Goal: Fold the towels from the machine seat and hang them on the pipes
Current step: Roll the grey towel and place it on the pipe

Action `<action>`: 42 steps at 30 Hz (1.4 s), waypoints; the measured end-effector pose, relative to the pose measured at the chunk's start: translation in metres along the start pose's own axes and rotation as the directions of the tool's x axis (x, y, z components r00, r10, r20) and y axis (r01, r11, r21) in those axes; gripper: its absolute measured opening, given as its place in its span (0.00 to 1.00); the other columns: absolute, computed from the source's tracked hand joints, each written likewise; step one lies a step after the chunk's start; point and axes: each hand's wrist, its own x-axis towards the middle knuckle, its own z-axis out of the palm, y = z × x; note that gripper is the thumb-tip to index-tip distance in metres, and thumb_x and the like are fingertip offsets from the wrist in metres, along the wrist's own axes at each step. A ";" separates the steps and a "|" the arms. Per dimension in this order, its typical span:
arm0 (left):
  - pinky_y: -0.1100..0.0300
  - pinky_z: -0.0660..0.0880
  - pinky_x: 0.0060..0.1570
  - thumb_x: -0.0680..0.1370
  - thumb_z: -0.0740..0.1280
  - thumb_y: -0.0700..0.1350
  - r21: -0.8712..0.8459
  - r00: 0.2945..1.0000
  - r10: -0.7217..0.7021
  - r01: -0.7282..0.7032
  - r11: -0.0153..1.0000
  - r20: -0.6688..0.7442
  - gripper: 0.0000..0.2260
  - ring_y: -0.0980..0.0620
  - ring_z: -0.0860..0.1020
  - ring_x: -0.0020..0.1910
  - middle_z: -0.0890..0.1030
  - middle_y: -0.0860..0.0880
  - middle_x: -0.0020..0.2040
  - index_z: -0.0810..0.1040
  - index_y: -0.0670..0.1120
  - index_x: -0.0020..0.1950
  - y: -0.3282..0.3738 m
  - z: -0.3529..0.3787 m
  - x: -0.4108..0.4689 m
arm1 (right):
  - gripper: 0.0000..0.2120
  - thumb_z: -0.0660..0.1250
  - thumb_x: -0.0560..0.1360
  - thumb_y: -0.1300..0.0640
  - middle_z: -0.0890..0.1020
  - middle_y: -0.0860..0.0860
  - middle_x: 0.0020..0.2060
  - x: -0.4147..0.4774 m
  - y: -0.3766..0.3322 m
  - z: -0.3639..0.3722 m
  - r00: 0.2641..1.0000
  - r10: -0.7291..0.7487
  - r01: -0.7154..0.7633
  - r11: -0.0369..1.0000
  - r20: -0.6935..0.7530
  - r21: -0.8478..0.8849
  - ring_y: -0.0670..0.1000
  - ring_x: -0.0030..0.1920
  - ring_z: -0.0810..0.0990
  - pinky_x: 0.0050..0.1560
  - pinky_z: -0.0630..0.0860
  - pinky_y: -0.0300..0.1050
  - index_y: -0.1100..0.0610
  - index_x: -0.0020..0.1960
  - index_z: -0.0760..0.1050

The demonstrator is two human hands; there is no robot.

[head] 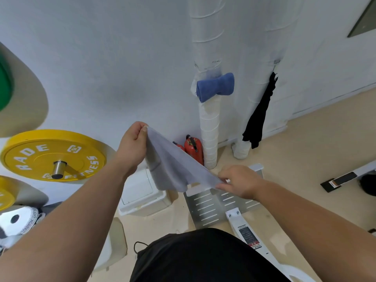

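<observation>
A white painted wall (101, 58) fills the upper view and meets a beige floor (315, 139) on the right. 2 upright pipes wrapped in white tape stand at the wall: the left pipe (209, 129) and the right pipe (272, 37). On the left a yellow round weight plate with white lettering (40, 155) sits on a steel peg. Low in the middle lies a slotted silver metal plate (207, 208), and beside it stands a white lidded plastic bin (142, 192).

The pale grey towel (173, 169) is held in the air between both hands, above the bin and the metal plate and in front of the left pipe. It runs as a taut diagonal from upper left to lower right, with slack cloth sagging below the top edge.

A black cloth (258, 119) hangs beside the right pipe. A folded blue towel (214, 86) sits on the left pipe, about halfway up. A red fire extinguisher (194, 147) stands at that pipe's foot.

The left hand (132, 145) is raised, thumb and curled fingers pinching the towel's upper corner. The right hand (242, 182) is lower, its fingertips pinching the lower corner.
</observation>
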 end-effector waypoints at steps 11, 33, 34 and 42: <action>0.48 0.75 0.52 0.85 0.54 0.47 -0.131 0.993 -0.121 0.118 0.984 -0.012 0.12 0.47 0.73 0.47 0.78 0.42 0.48 0.76 0.46 0.50 -0.027 -0.005 0.003 | 0.15 0.72 0.64 0.69 0.77 0.56 0.30 -0.027 0.004 -0.086 0.860 0.175 0.045 0.910 -0.479 0.412 0.47 0.30 0.69 0.33 0.68 0.44 0.54 0.31 0.70; 0.51 0.64 0.44 0.78 0.61 0.46 -0.387 0.971 -0.162 0.220 0.896 0.175 0.07 0.48 0.64 0.42 0.66 0.47 0.40 0.70 0.43 0.45 -0.010 0.009 -0.019 | 0.05 0.70 0.78 0.62 0.81 0.56 0.41 -0.045 0.020 -0.069 0.800 0.583 0.105 0.096 -0.142 0.990 0.52 0.42 0.80 0.40 0.82 0.44 0.58 0.44 0.78; 0.52 0.65 0.44 0.80 0.62 0.45 -0.397 0.967 -0.165 0.231 0.888 0.194 0.06 0.48 0.66 0.42 0.68 0.47 0.39 0.71 0.43 0.46 -0.012 0.010 -0.019 | 0.05 0.70 0.78 0.63 0.80 0.56 0.41 -0.044 0.019 -0.068 0.760 0.629 0.091 0.141 -0.160 0.986 0.52 0.41 0.80 0.39 0.81 0.44 0.58 0.44 0.78; 0.55 0.77 0.34 0.82 0.65 0.40 -0.442 0.960 -0.207 0.271 0.855 0.188 0.06 0.48 0.77 0.36 0.79 0.44 0.39 0.74 0.44 0.45 0.008 0.034 -0.041 | 0.06 0.71 0.70 0.56 0.79 0.56 0.34 -0.032 -0.035 -0.053 0.615 0.706 0.094 0.377 -0.352 0.921 0.54 0.35 0.78 0.44 0.82 0.67 0.57 0.42 0.77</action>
